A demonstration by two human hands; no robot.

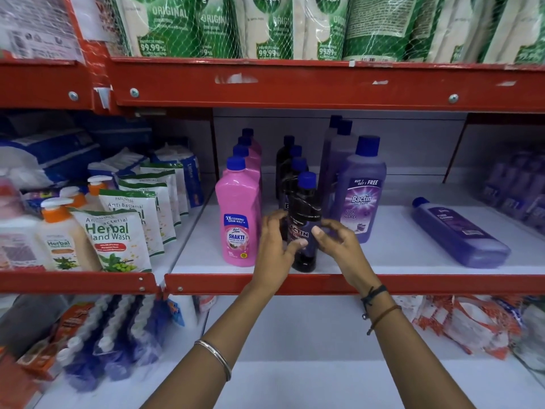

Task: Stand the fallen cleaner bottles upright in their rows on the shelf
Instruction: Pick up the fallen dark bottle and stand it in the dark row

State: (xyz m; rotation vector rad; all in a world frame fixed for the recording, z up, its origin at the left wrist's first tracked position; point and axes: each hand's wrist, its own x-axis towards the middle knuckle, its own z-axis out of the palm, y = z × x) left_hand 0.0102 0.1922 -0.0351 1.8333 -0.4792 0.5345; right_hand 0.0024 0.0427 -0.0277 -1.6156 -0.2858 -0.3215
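Right now your left hand (275, 243) and right hand (339, 240) cup the front black bottle (303, 228) from either side, fingers loosely curled against it, as it stands upright at the shelf (383, 261) edge between pink and purple rows, while one purple bottle (458, 233) lies flat well apart to the right.

Bare forearms, no sleeves. Thin silver bangle (215, 358) on left forearm. Black thread band (372, 295) and brown cord (383, 315) at right wrist, small knots hanging.
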